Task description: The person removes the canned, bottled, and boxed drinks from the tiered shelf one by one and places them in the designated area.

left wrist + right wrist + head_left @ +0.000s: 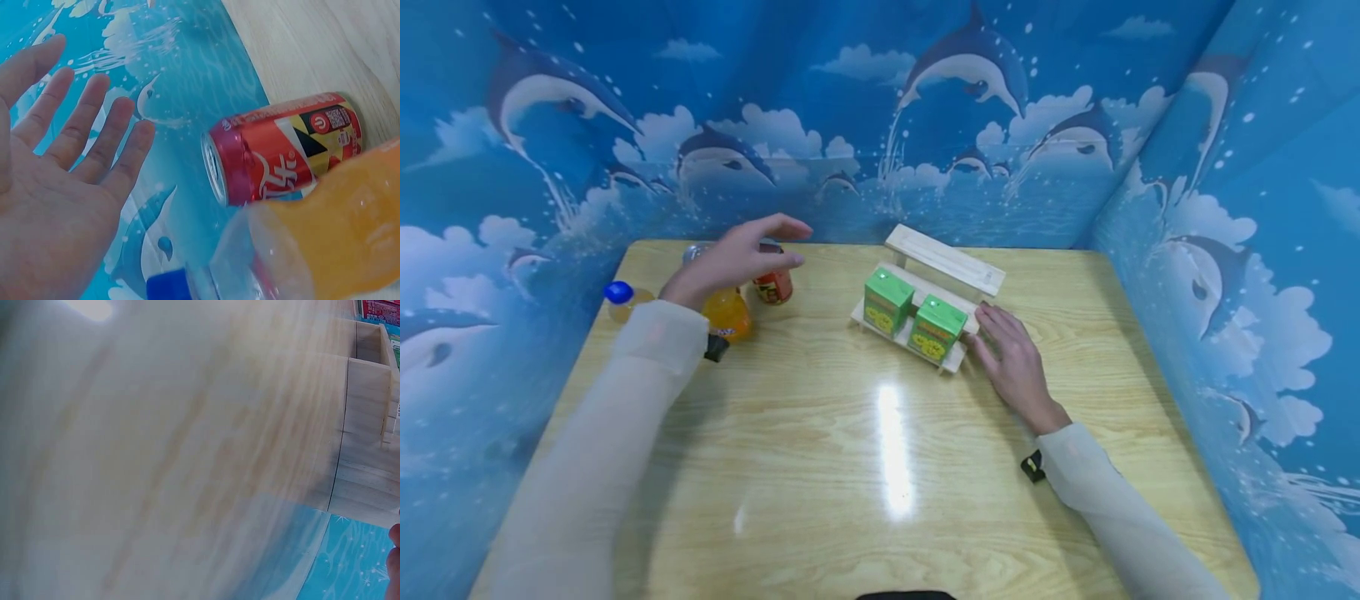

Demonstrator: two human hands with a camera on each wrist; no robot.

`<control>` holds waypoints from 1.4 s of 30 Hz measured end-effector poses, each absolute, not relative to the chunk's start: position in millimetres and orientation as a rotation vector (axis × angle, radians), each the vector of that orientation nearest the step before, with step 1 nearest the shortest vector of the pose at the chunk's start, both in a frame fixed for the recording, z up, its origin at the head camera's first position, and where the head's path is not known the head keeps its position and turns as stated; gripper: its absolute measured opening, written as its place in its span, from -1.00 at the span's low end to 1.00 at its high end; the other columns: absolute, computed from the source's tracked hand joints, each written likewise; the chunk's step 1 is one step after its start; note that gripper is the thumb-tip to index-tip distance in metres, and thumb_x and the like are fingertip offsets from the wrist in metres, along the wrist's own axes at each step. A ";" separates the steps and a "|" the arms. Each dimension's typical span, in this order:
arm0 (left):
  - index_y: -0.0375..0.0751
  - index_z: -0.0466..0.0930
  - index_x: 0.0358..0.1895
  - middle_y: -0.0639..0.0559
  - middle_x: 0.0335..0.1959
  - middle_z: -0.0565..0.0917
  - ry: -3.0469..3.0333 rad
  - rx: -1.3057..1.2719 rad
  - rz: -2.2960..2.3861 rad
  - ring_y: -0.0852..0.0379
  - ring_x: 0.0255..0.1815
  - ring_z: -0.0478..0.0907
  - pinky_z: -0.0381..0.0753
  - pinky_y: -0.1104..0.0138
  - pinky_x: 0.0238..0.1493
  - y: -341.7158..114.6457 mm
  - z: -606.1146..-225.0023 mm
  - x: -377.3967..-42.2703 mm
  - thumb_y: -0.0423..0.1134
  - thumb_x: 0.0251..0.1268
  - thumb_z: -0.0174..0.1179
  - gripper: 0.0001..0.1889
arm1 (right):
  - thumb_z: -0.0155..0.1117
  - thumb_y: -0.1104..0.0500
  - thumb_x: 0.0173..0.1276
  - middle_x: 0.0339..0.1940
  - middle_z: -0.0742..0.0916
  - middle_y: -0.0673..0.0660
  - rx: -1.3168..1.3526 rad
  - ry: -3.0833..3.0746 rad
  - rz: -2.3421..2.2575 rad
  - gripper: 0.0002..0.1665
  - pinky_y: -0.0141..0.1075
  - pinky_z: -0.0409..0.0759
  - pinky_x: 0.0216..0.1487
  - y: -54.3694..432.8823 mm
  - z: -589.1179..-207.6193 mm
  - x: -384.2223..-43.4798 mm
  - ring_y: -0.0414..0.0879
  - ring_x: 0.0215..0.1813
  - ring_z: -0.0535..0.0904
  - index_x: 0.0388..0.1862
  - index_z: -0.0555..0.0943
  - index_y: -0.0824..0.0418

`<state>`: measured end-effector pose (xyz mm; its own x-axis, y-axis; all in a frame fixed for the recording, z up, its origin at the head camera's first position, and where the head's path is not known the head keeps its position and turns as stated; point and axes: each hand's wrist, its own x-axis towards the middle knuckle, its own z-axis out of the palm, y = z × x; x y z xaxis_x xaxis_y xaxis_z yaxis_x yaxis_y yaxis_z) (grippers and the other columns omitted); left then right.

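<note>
My left hand (741, 258) hovers over the drinks at the back left, fingers spread and holding nothing. In the left wrist view its palm (56, 206) is apart from a red soda can (281, 150) and an orange soda bottle (337, 219) with a blue cap. My right hand (1017, 362) rests its fairly straight fingers against the right end of a tiered wooden display rack (947, 260). Two green drink cartons (887, 302) with yellow fruit pictures stand upright on its lowest step. Only fingertips (394, 550) enter the right wrist view, beside the rack's wooden end panel (365, 437).
Another blue-capped bottle (620, 293) stands at the table's left edge, partly behind my left forearm. The wood-grain table (820, 433) meets a blue dolphin-print curtain (850, 125) at its back and sides.
</note>
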<state>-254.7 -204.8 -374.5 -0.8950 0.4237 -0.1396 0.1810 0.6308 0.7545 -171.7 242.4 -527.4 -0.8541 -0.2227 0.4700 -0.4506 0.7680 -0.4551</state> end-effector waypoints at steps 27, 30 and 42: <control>-0.01 0.25 0.71 -0.08 0.72 0.32 2.422 0.606 1.040 -0.20 0.72 0.23 0.25 -0.26 0.70 -171.1 -402.0 -266.5 -0.08 0.59 0.34 -0.26 | 0.45 0.20 0.54 0.52 0.63 0.35 0.519 -2.567 0.797 -0.41 0.22 0.45 0.61 242.4 -526.5 -172.3 0.35 0.55 0.53 0.46 0.60 0.37; -0.04 0.24 0.72 -0.11 0.73 0.29 2.397 0.638 1.055 -0.23 0.72 0.22 0.22 -0.25 0.71 -167.3 -404.7 -265.9 -0.13 0.56 0.37 -0.23 | 0.45 0.20 0.54 0.52 0.63 0.34 0.517 -2.570 0.797 -0.41 0.22 0.45 0.61 242.3 -527.0 -172.4 0.35 0.55 0.53 0.46 0.60 0.37; 0.03 0.14 0.77 -0.10 0.78 0.19 2.312 0.695 1.103 -0.24 0.74 0.19 0.20 -0.27 0.71 -150.2 -416.9 -266.4 -0.15 0.52 0.43 -0.12 | 0.45 0.20 0.54 0.53 0.63 0.33 0.522 -2.567 0.794 -0.42 0.20 0.45 0.62 243.0 -526.9 -173.0 0.32 0.56 0.53 0.45 0.60 0.36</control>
<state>-266.4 -150.2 -416.9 -0.7542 0.6244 -0.2031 0.2351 0.5456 0.8044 -173.0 243.0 -526.9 -0.8498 -0.2289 0.4749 -0.4570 0.7689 -0.4472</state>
